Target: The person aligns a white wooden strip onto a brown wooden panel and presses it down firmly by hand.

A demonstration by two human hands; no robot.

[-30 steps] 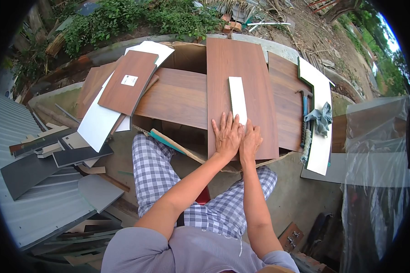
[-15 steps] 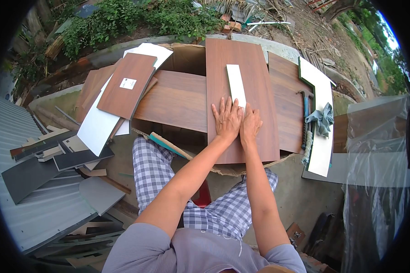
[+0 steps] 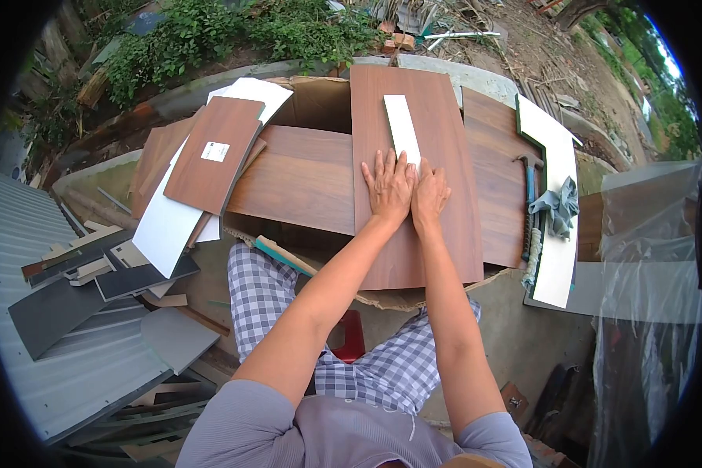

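A long wood-grain board [image 3: 437, 249] lies lengthwise in front of me, across other panels. On its face rests a narrow white strip [image 3: 401, 125], angled slightly. My left hand [image 3: 390, 187] is flat with fingers spread, its fingertips over the strip's near end. Close beside it, my right hand [image 3: 430, 195] lies on the board, touching the near end of the strip from the right; its fingers are stretched out, the outer ones slightly bent. The strip's near end is hidden by both hands.
Left are a brown panel with a label [image 3: 203, 168] and a white panel [image 3: 157, 238]. Right are a hammer [image 3: 529, 195], a grey cloth [image 3: 558, 207] and a white L-shaped board [image 3: 555, 269]. Dark offcuts [image 3: 54, 308] lie at lower left, clear plastic sheeting [image 3: 647, 273] far right.
Both hands and the white strip have slid a short way forward, away from me, along the wood-grain board. The hands keep the same pose.
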